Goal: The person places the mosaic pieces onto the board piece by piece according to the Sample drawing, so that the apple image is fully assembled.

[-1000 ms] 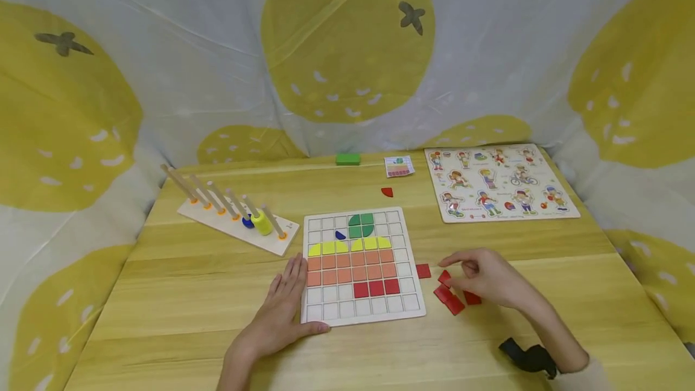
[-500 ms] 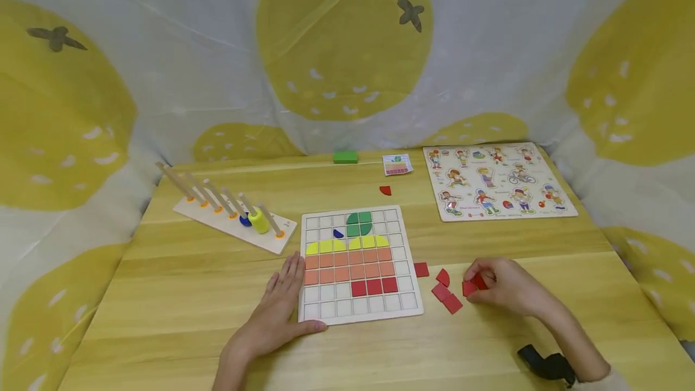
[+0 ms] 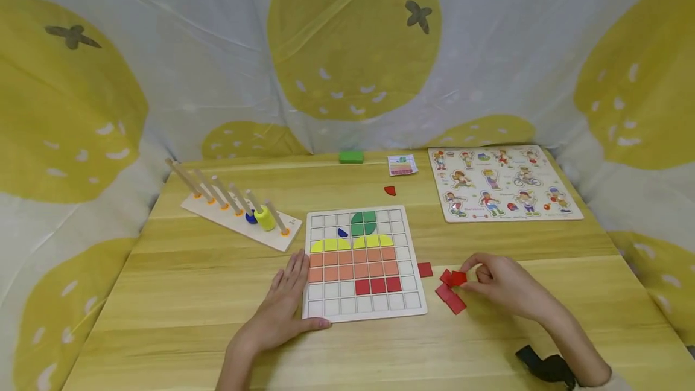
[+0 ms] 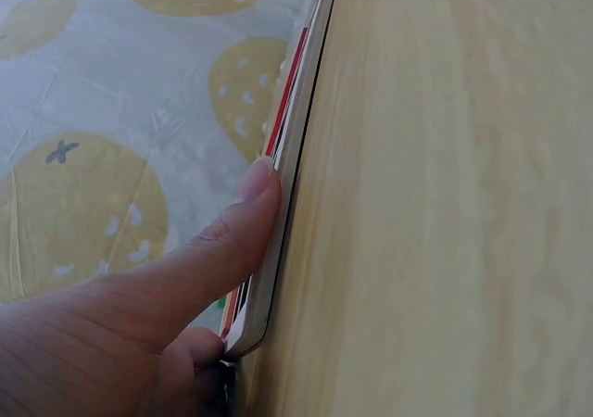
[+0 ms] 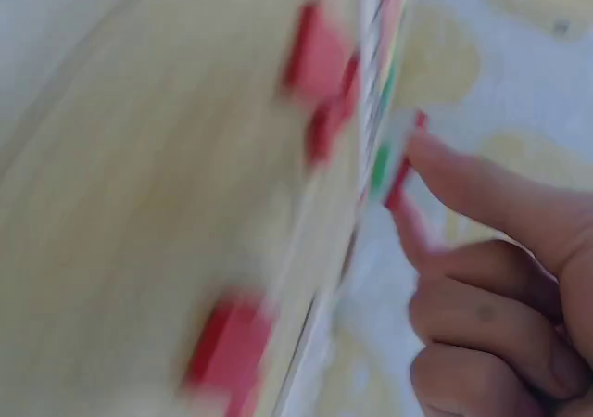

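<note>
My left hand (image 3: 279,303) lies along the left edge of a white grid board (image 3: 366,314), its thumb on the near edge. In the left wrist view the thumb (image 4: 222,236) presses against the board's rim. Green, yellow, orange, blue and red pieces form a picture on the grid. Right of the board, my right hand (image 3: 505,285) pinches a red tile (image 3: 459,278) between thumb and index finger. The same pinched tile (image 5: 404,174) appears edge-on in the right wrist view. Beneath and beside it lie loose red tiles (image 3: 455,303), with another red tile (image 3: 426,270) against the board's right edge.
A peg stand (image 3: 239,225) with yellow and blue rings stands left of the board. Behind are a green block (image 3: 351,157), a small picture card (image 3: 402,165) and a red quarter-circle piece (image 3: 390,190). A picture puzzle (image 3: 505,186) lies at the back right.
My right hand first reached right past the loose tiles, took a red tile there, and has brought it slightly back left and away from me. The left hand has stayed on the board.
</note>
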`<state>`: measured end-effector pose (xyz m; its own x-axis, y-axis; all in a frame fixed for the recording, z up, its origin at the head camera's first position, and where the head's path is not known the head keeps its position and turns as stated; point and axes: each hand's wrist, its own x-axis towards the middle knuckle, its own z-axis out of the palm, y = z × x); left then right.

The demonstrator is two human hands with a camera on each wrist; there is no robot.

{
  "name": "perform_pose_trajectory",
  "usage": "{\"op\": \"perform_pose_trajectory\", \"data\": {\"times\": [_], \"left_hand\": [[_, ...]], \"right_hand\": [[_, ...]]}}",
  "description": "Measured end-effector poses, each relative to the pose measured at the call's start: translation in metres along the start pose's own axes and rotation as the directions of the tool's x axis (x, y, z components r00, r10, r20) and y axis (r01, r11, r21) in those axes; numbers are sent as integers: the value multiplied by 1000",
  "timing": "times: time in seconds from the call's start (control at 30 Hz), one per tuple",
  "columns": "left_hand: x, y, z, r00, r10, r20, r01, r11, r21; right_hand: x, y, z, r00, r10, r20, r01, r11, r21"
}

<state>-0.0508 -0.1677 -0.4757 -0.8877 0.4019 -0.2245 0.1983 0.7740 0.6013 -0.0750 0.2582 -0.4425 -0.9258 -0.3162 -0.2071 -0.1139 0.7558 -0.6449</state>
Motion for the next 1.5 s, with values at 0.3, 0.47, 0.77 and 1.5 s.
{"op": "perform_pose_trajectory", "data": {"times": [0.3, 0.47, 0.77, 1.5], "left_hand": [[2, -1, 2, 1000, 8, 8, -8, 1000, 0], [2, 0, 2, 1000, 10, 13, -10, 1000, 3], [4, 1, 0, 1000, 14, 7, -14, 1000, 13], [1, -1, 1, 1000, 1, 5, -1, 1000, 9]], "right_hand": [[43, -87, 62, 990, -123, 76, 117, 990, 72], [64, -117, 92, 980, -197, 33, 198, 980, -9], [80, -125, 103, 974, -224, -3, 223, 969, -108], [81, -128, 110, 976, -217, 4, 217, 975, -54]]}}
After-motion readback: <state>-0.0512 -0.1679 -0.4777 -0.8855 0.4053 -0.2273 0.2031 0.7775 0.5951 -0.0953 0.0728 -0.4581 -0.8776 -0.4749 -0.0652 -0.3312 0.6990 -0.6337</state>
